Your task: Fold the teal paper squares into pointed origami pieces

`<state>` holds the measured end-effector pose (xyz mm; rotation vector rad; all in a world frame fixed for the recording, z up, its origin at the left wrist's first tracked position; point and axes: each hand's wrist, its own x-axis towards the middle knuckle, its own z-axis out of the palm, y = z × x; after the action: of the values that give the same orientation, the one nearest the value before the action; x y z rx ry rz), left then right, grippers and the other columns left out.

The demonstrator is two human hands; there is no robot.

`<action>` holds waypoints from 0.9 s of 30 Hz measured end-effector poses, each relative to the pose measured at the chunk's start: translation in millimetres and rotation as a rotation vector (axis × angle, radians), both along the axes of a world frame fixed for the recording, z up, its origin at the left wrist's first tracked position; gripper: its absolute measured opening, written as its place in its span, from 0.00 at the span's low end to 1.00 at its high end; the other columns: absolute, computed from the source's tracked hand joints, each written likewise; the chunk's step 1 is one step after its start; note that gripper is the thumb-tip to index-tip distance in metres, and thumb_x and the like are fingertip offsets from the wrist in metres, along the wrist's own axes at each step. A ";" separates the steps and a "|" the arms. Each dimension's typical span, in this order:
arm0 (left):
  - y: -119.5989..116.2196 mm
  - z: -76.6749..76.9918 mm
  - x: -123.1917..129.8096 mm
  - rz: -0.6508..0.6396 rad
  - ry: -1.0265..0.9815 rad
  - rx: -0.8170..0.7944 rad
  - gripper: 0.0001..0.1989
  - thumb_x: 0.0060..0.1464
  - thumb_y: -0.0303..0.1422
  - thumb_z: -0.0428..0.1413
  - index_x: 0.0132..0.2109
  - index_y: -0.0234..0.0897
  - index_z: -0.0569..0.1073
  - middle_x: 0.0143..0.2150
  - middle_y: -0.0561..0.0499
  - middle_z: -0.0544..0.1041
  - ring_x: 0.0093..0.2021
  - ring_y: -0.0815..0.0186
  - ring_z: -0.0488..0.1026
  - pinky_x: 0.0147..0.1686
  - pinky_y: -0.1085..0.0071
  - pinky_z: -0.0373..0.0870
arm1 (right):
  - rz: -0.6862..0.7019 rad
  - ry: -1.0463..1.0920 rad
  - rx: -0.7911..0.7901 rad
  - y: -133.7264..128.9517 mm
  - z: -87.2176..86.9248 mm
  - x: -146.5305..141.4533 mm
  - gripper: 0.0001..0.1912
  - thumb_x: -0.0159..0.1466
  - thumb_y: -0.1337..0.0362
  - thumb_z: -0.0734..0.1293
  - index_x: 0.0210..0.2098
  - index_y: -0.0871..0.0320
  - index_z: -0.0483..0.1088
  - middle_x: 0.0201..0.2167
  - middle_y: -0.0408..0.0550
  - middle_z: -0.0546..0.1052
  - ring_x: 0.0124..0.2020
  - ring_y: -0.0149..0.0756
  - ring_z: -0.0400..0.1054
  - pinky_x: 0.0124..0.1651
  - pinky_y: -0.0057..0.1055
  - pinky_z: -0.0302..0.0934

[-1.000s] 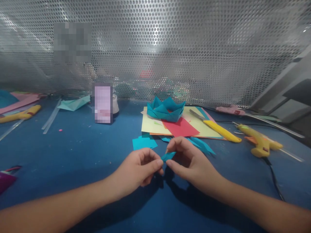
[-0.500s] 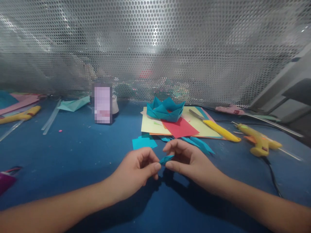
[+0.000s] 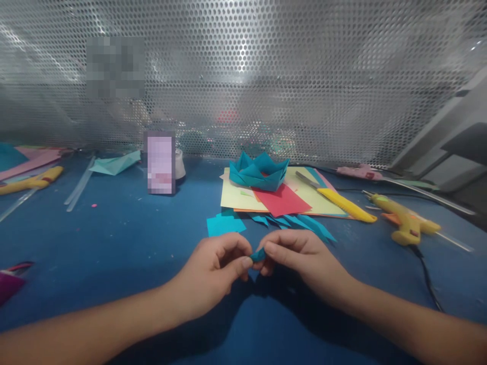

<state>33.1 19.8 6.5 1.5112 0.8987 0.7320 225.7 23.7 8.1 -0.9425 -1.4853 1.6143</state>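
Note:
A small folded blue paper piece (image 3: 257, 255) is held between my two hands, above the blue table. My left hand (image 3: 220, 268) pinches its left end between thumb and fingers. My right hand (image 3: 300, 253) grips the right end, thumb on top and fingers curled behind and below. Just beyond my hands lie blue paper squares (image 3: 226, 224) and several folded blue strips (image 3: 312, 226). Farther back, a pointed blue paper form (image 3: 259, 172) rests on a stack of coloured sheets (image 3: 239, 197), beside a red sheet (image 3: 283, 199).
A yellow-handled knife (image 3: 348, 204) lies across the sheets. To the right is a yellow glue gun (image 3: 409, 220) with a black cable. Clear sticks (image 3: 80, 185), a pale green folded paper (image 3: 116, 163) and a blurred upright rectangle (image 3: 160, 163) stand or lie back left.
My right hand has closed in on the blue piece, its thumb moving up onto it and its fingers curling beneath. My left hand has barely moved.

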 end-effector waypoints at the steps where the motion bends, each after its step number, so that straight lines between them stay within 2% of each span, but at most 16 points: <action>1: -0.1 0.2 0.2 0.000 -0.015 -0.006 0.07 0.56 0.35 0.54 0.34 0.35 0.69 0.27 0.54 0.69 0.24 0.72 0.63 0.21 0.77 0.58 | 0.006 0.003 0.007 0.2 -0.3 0.2 0.15 0.60 0.54 0.68 0.29 0.60 0.73 0.24 0.45 0.76 0.26 0.29 0.70 0.33 0.27 0.65; 4: -1.0 -0.8 0.6 0.034 0.013 0.024 0.07 0.56 0.35 0.53 0.34 0.36 0.68 0.25 0.56 0.67 0.21 0.73 0.60 0.21 0.77 0.56 | 0.009 -0.045 0.101 0.8 -1.4 1.2 0.15 0.63 0.53 0.65 0.32 0.60 0.73 0.26 0.46 0.77 0.28 0.31 0.71 0.34 0.29 0.66; 7: -2.3 -3.7 0.7 0.063 0.128 0.131 0.07 0.57 0.34 0.53 0.32 0.36 0.67 0.23 0.57 0.65 0.21 0.73 0.59 0.21 0.77 0.55 | -0.028 -0.213 0.331 0.4 -3.0 1.8 0.10 0.59 0.57 0.69 0.34 0.58 0.73 0.29 0.45 0.77 0.30 0.33 0.71 0.34 0.29 0.65; 10: -2.8 -5.7 -0.7 0.027 0.222 0.283 0.07 0.57 0.32 0.53 0.31 0.35 0.68 0.22 0.57 0.63 0.22 0.73 0.59 0.22 0.77 0.55 | -0.069 -0.378 0.574 -1.5 -2.9 1.0 0.04 0.58 0.62 0.71 0.29 0.56 0.73 0.26 0.43 0.77 0.27 0.31 0.70 0.33 0.27 0.63; 12: -2.7 -5.2 -2.8 -0.016 0.259 0.398 0.08 0.58 0.31 0.53 0.31 0.36 0.69 0.23 0.56 0.66 0.24 0.72 0.62 0.25 0.77 0.57 | -0.058 -0.416 0.672 -3.0 -0.8 0.4 0.05 0.60 0.64 0.68 0.28 0.56 0.72 0.25 0.43 0.77 0.27 0.31 0.70 0.32 0.27 0.62; 15: -2.5 -2.9 -6.8 -0.080 0.282 0.514 0.09 0.61 0.30 0.51 0.32 0.36 0.70 0.27 0.54 0.72 0.28 0.70 0.68 0.30 0.76 0.62 | -0.011 -0.403 0.664 -4.0 3.2 0.2 0.06 0.61 0.65 0.67 0.27 0.55 0.73 0.24 0.42 0.76 0.25 0.30 0.69 0.31 0.26 0.62; 18: -2.6 -2.0 -9.8 -0.086 0.290 0.511 0.09 0.63 0.29 0.48 0.35 0.37 0.70 0.28 0.53 0.74 0.27 0.71 0.70 0.30 0.77 0.64 | 0.047 -0.315 0.474 -2.4 3.2 1.1 0.08 0.62 0.63 0.67 0.27 0.56 0.74 0.23 0.42 0.76 0.25 0.30 0.70 0.30 0.25 0.63; 21: -1.9 -2.8 -10.4 -0.052 0.292 0.499 0.10 0.63 0.29 0.46 0.37 0.37 0.70 0.29 0.53 0.75 0.24 0.72 0.70 0.28 0.77 0.65 | 0.051 -0.217 0.339 0.7 -0.6 2.7 0.07 0.62 0.61 0.66 0.33 0.57 0.75 0.27 0.44 0.78 0.28 0.32 0.72 0.32 0.27 0.67; 24: -0.1 -4.7 -9.6 -0.029 0.281 0.472 0.10 0.64 0.29 0.44 0.40 0.39 0.70 0.32 0.54 0.77 0.23 0.73 0.69 0.28 0.77 0.65 | -0.018 -0.252 0.419 3.5 -1.7 5.2 0.05 0.61 0.62 0.68 0.33 0.55 0.76 0.28 0.44 0.79 0.28 0.33 0.73 0.32 0.28 0.68; 27: 1.5 -7.2 -8.7 -0.021 0.282 0.408 0.09 0.64 0.31 0.45 0.42 0.40 0.70 0.35 0.54 0.77 0.24 0.73 0.69 0.29 0.77 0.66 | -0.100 -0.378 0.634 6.7 1.5 9.3 0.04 0.60 0.63 0.69 0.30 0.54 0.75 0.25 0.43 0.79 0.25 0.32 0.72 0.30 0.27 0.66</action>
<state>24.4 21.3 -0.7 2.0204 0.9785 0.7271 235.0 30.3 9.6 -0.9498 -2.0006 0.8184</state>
